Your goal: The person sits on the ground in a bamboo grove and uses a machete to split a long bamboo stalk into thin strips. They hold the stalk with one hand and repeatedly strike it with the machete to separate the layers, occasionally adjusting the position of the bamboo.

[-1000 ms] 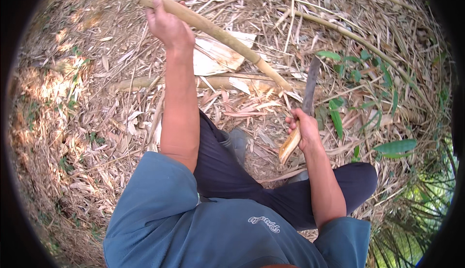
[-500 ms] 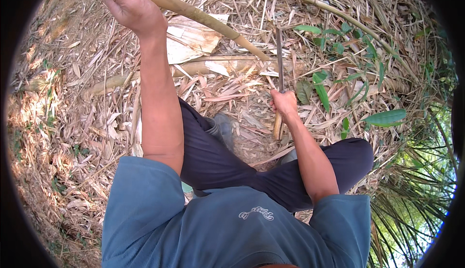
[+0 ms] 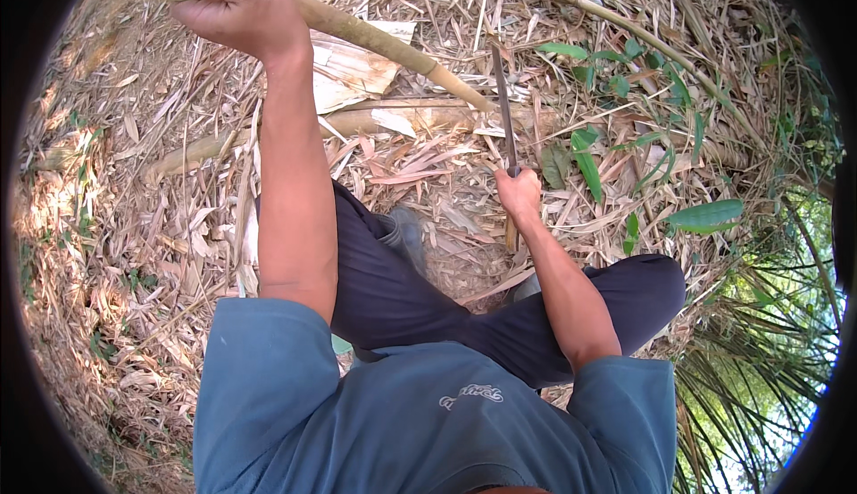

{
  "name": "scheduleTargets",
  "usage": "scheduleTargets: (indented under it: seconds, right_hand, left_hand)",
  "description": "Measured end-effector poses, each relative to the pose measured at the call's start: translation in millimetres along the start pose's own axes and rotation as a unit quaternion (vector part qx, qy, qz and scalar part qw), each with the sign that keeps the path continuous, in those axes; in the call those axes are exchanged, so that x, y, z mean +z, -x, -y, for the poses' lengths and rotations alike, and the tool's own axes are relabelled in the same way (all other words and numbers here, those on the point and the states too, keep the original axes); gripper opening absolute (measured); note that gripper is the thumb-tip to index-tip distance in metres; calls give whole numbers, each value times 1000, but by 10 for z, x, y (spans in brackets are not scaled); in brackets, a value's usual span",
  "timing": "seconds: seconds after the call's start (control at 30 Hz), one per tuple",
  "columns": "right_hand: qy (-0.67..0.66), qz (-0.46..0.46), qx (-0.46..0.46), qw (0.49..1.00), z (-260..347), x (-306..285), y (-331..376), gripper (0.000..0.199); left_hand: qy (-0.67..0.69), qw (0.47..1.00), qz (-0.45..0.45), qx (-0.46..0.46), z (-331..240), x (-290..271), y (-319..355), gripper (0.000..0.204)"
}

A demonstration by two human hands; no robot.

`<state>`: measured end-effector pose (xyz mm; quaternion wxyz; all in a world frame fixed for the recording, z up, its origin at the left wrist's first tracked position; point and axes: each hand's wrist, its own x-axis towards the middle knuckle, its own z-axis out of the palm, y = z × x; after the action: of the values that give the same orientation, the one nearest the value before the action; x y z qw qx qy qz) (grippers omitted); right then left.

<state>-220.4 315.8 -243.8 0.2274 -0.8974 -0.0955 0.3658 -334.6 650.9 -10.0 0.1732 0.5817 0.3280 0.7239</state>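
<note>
At the upper left, my left hand is closed around the upper part of a bamboo pole. The pole slants down to the right, and its paler, tapered end comes down by a thick stalk lying on the ground. My right hand grips the handle of a machete, right of the middle. Its narrow dark blade points away from me, just right of the pole's tip; a small gap shows between them. Below my fist the wooden handle end shows.
Dry leaves and husks cover the ground. A pale sheath piece lies beneath the pole. A long thin stem arcs across the upper right, near green leaves. My boot rests between my bent legs.
My left hand has turned and shifted slightly, rolling the pole in its grip. The machete blade has tilted left, toward the pole's tip, with my right hand moving slightly left.
</note>
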Motion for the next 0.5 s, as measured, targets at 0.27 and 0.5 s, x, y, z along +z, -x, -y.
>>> scheduleTargets:
  seconds: [0.27, 0.5]
  right_hand:
    - [38, 34, -22, 998, 22, -43, -39, 46]
    - [-49, -19, -93, 994, 221, -113, 63, 36]
  left_hand:
    - [-76, 996, -27, 42, 139, 191, -35, 30]
    - [-107, 994, -19, 3, 157, 250, -38, 43]
